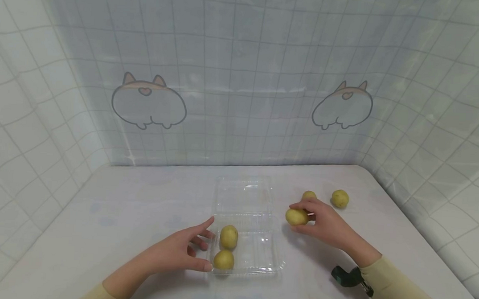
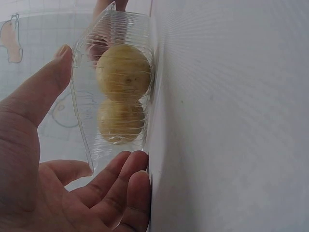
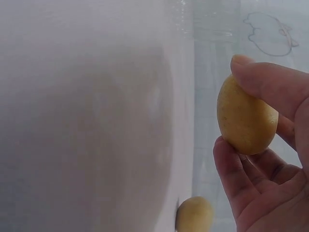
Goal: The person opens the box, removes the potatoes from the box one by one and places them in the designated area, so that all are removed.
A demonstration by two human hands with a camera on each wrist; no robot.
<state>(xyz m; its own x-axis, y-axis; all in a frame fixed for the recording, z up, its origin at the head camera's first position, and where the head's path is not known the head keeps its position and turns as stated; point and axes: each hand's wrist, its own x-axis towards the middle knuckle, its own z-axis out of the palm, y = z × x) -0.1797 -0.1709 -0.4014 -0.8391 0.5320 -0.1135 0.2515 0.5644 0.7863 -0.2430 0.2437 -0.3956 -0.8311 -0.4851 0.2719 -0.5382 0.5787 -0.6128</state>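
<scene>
Plainly, the grid-patterned sheet (image 1: 236, 46) with its 2 corgi drawings rises behind everything, beyond the far edge of the white tabletop (image 1: 153, 195). Centrally on that tabletop lies a clear plastic clamshell container (image 1: 259, 250), its lid (image 1: 243, 194) folded open toward the far edge.

At the container's left wall is the left hand (image 1: 179, 249), its fingers spread, thumb and index finger touching the rim. Toward the tabletop's right edge, the right hand (image 1: 324, 222) pinches 1 potato (image 1: 296, 216) between thumb and fingers, seemingly off the surface.

Inside, along the left wall, sit 2 more: a rear potato (image 1: 229, 237) and a front potato (image 1: 224, 259), just beside each other. Near the far right corner of the tabletop rest a loose potato (image 1: 340, 199) and a partly hidden potato (image 1: 309, 194).

I judge the step to be a carry between pickup and placing. Setting the pinched potato in the container's bare right half would call for clearing the right rim, lowering gently, and steadying with the left hand.
</scene>
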